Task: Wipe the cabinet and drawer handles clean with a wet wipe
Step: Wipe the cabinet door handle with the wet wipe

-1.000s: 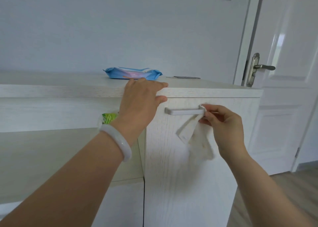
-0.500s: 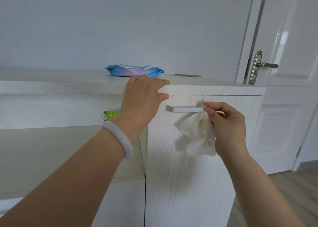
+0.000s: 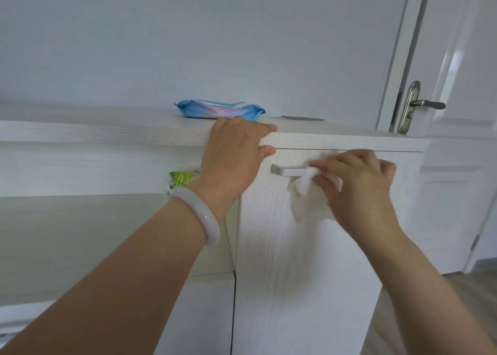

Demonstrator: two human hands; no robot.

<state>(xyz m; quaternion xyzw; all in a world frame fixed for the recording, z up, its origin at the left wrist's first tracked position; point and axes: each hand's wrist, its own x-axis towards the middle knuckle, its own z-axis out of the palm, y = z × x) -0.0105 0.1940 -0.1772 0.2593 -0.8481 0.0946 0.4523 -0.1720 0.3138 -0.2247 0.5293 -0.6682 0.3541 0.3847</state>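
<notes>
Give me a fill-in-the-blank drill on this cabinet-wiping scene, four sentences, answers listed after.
1. The right hand presses a white ____ against the cabinet handle.
2. The left hand rests on the cabinet's top ____.
3. The left wrist wears a pale ____.
4. The packet lying on the cabinet top is mostly ____ in colour.

Missing words: wipe; edge; bangle; blue
</notes>
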